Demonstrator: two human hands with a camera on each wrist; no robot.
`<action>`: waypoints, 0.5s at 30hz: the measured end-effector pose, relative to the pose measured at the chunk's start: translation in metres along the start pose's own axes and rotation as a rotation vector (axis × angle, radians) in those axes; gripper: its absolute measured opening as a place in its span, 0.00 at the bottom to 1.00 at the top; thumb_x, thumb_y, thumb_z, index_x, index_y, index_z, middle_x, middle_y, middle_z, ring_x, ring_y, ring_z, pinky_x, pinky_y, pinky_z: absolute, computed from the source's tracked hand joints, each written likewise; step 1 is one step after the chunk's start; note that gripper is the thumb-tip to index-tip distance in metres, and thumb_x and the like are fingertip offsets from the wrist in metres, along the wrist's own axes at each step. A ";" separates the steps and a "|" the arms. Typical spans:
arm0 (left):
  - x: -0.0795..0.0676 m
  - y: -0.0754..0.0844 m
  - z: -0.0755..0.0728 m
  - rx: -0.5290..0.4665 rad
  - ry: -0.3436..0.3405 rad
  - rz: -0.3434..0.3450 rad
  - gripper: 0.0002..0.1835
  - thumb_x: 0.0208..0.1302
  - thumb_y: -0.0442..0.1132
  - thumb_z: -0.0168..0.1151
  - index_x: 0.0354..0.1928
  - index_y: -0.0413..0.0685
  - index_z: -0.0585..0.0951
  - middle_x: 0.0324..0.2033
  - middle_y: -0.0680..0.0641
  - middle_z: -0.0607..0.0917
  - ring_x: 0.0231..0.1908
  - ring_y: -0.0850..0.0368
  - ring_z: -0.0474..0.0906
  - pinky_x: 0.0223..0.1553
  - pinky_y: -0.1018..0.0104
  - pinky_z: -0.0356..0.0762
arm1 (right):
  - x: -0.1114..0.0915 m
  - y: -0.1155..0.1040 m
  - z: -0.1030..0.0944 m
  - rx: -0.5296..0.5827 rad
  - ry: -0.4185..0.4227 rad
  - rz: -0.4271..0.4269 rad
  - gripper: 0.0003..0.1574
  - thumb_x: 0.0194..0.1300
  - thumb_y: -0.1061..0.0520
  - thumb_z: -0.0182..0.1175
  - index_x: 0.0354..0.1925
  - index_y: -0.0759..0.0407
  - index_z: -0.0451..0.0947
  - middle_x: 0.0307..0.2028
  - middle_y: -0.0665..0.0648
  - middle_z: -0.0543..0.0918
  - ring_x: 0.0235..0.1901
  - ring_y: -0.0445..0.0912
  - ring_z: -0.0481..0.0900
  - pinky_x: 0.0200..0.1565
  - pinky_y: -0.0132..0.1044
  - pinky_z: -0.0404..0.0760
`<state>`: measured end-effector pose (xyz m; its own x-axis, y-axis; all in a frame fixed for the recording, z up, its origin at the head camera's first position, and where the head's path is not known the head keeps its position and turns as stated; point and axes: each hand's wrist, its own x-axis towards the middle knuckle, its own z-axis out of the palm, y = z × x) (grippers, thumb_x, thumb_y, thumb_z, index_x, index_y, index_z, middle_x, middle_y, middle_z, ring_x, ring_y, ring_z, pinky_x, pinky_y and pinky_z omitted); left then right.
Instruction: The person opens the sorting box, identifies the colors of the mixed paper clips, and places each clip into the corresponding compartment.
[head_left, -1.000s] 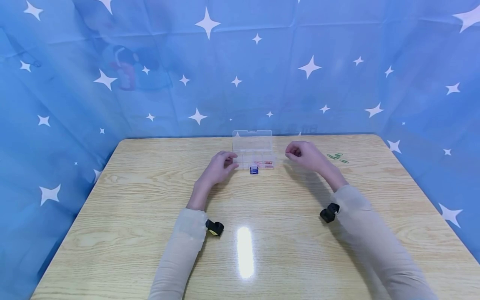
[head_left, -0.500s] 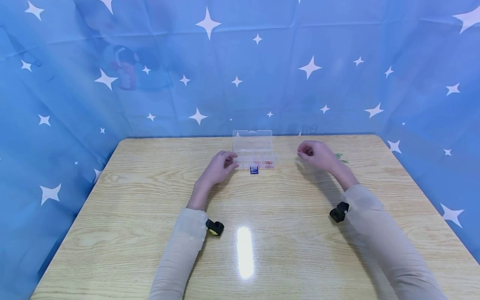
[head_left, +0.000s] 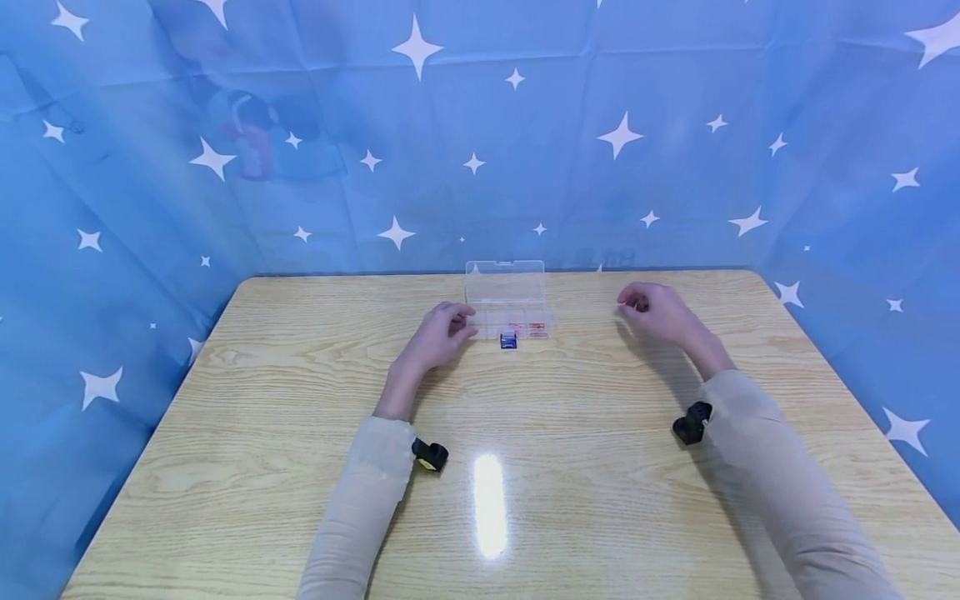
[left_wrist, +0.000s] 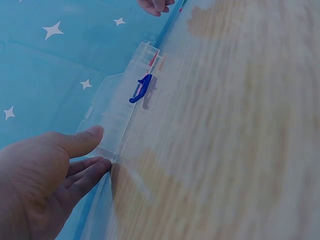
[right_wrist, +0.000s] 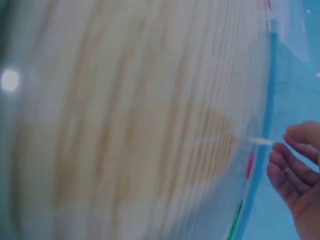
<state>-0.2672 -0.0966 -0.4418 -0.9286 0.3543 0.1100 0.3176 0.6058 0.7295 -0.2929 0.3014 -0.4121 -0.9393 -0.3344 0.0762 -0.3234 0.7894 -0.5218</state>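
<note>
A clear plastic compartment box (head_left: 497,321) stands at the back of the table with its clear lid (head_left: 505,282) raised. Small red pieces (head_left: 537,326) lie in its right-hand compartments, and a blue clasp (left_wrist: 142,89) sits at its front. My left hand (head_left: 438,335) holds the box's left end, thumb on one side and fingertips at the bottom corner. To the right of the box, my right hand (head_left: 660,312) is over the table with loosely bent fingers, nothing visible between thumb and fingertips. Near it in the right wrist view are a green piece (right_wrist: 234,220) and a red piece (right_wrist: 249,165).
The wood-grain table (head_left: 570,467) reaches back to a blue curtain (head_left: 525,183) with white stars. A black wrist camera (head_left: 431,456) sits on the left sleeve, and another camera (head_left: 692,423) on the right one.
My right hand has moved right, away from the box, and now covers the green paper clips seen earlier. My left hand and the box have stayed in place.
</note>
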 end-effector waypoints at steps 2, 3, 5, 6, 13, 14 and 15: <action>0.000 0.000 0.000 0.001 0.000 -0.003 0.20 0.74 0.39 0.61 0.62 0.37 0.77 0.56 0.38 0.78 0.55 0.45 0.78 0.60 0.56 0.78 | -0.002 0.004 -0.001 0.001 0.005 0.003 0.14 0.73 0.60 0.58 0.50 0.70 0.79 0.42 0.67 0.83 0.42 0.59 0.80 0.45 0.53 0.80; 0.000 0.000 0.000 0.001 0.001 -0.003 0.20 0.74 0.39 0.61 0.62 0.37 0.77 0.56 0.38 0.78 0.55 0.45 0.78 0.60 0.56 0.78 | -0.002 0.007 -0.002 -0.002 0.007 0.005 0.13 0.73 0.61 0.58 0.50 0.70 0.79 0.42 0.67 0.83 0.42 0.59 0.80 0.45 0.53 0.80; 0.001 0.000 0.000 0.000 -0.001 -0.003 0.20 0.74 0.39 0.61 0.62 0.37 0.77 0.57 0.38 0.78 0.55 0.45 0.78 0.60 0.56 0.78 | -0.003 0.011 -0.004 -0.003 0.004 0.010 0.13 0.73 0.62 0.57 0.51 0.70 0.79 0.43 0.67 0.83 0.42 0.59 0.81 0.44 0.53 0.81; 0.001 0.000 0.001 0.000 -0.001 -0.002 0.20 0.74 0.39 0.61 0.62 0.37 0.77 0.57 0.38 0.78 0.55 0.45 0.78 0.60 0.56 0.78 | -0.004 0.013 -0.004 -0.005 0.003 0.012 0.13 0.73 0.63 0.57 0.51 0.70 0.78 0.43 0.68 0.83 0.42 0.59 0.81 0.43 0.53 0.81; 0.000 0.000 0.000 -0.001 0.002 0.006 0.20 0.74 0.39 0.61 0.62 0.36 0.77 0.57 0.37 0.78 0.55 0.45 0.78 0.60 0.56 0.78 | -0.004 0.023 -0.007 -0.034 -0.029 0.016 0.13 0.72 0.65 0.57 0.51 0.73 0.78 0.43 0.70 0.83 0.41 0.61 0.82 0.43 0.55 0.81; 0.000 0.000 0.000 0.000 0.002 0.006 0.20 0.74 0.39 0.61 0.62 0.36 0.77 0.57 0.37 0.78 0.55 0.45 0.78 0.60 0.56 0.78 | -0.004 0.024 -0.008 -0.038 -0.035 0.016 0.13 0.72 0.65 0.57 0.51 0.73 0.78 0.43 0.70 0.83 0.41 0.61 0.82 0.43 0.55 0.81; 0.000 0.000 0.000 0.000 0.002 0.007 0.20 0.74 0.39 0.61 0.62 0.36 0.77 0.57 0.37 0.78 0.55 0.45 0.78 0.60 0.56 0.78 | -0.005 0.025 -0.008 -0.044 -0.041 0.017 0.13 0.71 0.65 0.57 0.51 0.73 0.78 0.43 0.70 0.83 0.41 0.61 0.81 0.43 0.56 0.81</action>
<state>-0.2670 -0.0964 -0.4419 -0.9268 0.3570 0.1164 0.3240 0.6037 0.7284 -0.2972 0.3265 -0.4188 -0.9396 -0.3408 0.0320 -0.3127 0.8166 -0.4852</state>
